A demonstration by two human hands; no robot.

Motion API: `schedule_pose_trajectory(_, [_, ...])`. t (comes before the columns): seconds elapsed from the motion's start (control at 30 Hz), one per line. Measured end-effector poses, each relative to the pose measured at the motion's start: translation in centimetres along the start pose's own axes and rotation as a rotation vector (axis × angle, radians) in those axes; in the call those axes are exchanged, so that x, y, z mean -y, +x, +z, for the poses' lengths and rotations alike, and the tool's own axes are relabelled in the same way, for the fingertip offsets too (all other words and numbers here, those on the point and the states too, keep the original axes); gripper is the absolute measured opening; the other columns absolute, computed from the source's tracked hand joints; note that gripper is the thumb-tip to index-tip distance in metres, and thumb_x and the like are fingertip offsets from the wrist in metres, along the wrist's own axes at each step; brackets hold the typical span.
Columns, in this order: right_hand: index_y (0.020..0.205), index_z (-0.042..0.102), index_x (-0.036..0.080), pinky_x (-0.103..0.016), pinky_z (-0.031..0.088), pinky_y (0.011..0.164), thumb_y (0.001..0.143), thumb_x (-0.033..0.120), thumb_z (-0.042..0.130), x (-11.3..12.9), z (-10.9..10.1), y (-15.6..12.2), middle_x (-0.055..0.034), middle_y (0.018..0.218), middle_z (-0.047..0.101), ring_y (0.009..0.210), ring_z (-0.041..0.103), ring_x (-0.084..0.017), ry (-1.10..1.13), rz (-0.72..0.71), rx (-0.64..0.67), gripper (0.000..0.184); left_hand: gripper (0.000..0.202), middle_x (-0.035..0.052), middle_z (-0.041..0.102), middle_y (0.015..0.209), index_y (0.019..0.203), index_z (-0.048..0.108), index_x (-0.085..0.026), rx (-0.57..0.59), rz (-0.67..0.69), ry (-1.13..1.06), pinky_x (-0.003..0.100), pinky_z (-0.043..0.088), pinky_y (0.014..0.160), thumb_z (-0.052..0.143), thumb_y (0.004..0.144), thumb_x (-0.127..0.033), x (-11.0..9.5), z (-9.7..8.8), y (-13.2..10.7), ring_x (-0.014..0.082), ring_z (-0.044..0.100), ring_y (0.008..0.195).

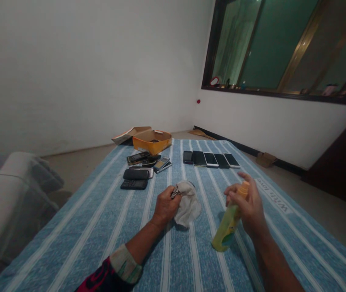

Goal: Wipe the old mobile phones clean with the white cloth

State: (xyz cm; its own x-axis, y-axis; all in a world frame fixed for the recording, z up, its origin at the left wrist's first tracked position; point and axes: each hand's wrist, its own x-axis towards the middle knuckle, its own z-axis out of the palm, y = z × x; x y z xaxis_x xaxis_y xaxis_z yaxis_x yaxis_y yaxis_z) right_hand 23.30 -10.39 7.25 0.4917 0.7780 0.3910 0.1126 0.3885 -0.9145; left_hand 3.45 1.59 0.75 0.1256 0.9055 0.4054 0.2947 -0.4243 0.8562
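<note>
The hands are apart, each clamped on something. The left hand point(167, 207) bunches a white cloth point(189, 205) (a small dark object pokes from its folds, too small to name). The right hand point(247, 207) wraps around a yellow spray bottle point(226, 229) with an orange top, tilted over a blue striped towel point(106, 227). Farther along the towel, five smartphones point(211, 159) lie side by side. To their left sit a group of older phones point(141, 170) and, at the towel's far edge, an orange box point(152, 142).
</note>
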Motion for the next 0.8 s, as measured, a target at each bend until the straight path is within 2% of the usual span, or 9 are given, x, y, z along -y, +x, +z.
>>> schedule_pose_trajectory(0.1, [0.135,0.037,0.024,-0.028,0.05,0.05,0.076,0.031,0.068,-0.2,0.8,-0.2,0.0015,0.078,0.063,0.056,0.059,-0.015,-0.072,-0.062,-0.126,0.066,0.018,-0.0064,0.045,0.053,0.056,0.05,-0.02,-0.023,-0.034,-0.023,0.023,0.034,0.053,0.06,0.069,-0.028,-0.1,0.0,0.1,0.0116,0.043,0.054])
schedule_pose_trajectory(0.17, [0.134,0.04,0.023,-0.03,0.053,0.058,0.077,0.031,0.069,-0.6,1.7,-0.3,-0.0004,0.082,0.064,0.064,0.063,-0.017,-0.166,-0.155,-0.199,0.063,0.017,-0.0062,0.046,0.053,0.057,0.052,-0.019,-0.04,-0.054,-0.035,0.023,0.035,0.053,0.061,0.068,-0.028,-0.1,-0.1,0.2,0.012,0.044,0.054])
schedule_pose_trajectory(0.23, [0.13,0.047,0.023,-0.033,0.055,0.068,0.078,0.032,0.068,-1.1,2.6,-0.5,-0.0036,0.09,0.065,0.075,0.066,-0.02,-0.294,-0.264,-0.217,0.057,0.016,-0.0061,0.046,0.053,0.057,0.053,-0.019,-0.063,-0.067,-0.047,0.023,0.035,0.053,0.062,0.068,-0.027,-0.2,-0.3,0.3,0.0122,0.044,0.055])
schedule_pose_trajectory(0.37, [0.125,0.055,0.023,-0.037,0.054,0.085,0.083,0.033,0.062,-1.9,4.4,-0.5,-0.0091,0.108,0.067,0.094,0.068,-0.024,-0.513,-0.465,-0.113,0.044,0.02,-0.0068,0.043,0.052,0.056,0.05,-0.019,-0.152,-0.076,-0.056,0.023,0.035,0.052,0.061,0.07,-0.028,-0.1,-0.9,0.8,0.0113,0.042,0.053])
schedule_pose_trajectory(0.47, [0.129,0.054,0.022,-0.038,0.054,0.087,0.086,0.031,0.058,-2.3,5.4,-0.5,-0.0103,0.109,0.068,0.101,0.067,-0.025,-0.603,-0.538,0.014,0.045,0.022,-0.007,0.043,0.052,0.056,0.049,-0.02,-0.224,-0.068,-0.046,0.022,0.034,0.052,0.062,0.07,-0.03,0.1,-1.5,1.3,0.011,0.041,0.053])
schedule_pose_trajectory(0.8, [0.128,0.057,0.026,-0.037,0.054,0.086,0.085,0.027,0.054,-3.3,7.2,0.3,-0.0075,0.098,0.069,0.102,0.066,-0.026,-0.639,-0.523,0.168,0.044,0.019,-0.0058,0.048,0.055,0.06,0.057,-0.017,-0.33,-0.061,-0.065,0.022,0.037,0.053,0.064,0.07,-0.033,0.8,-2.9,2.5,0.0115,0.045,0.056])
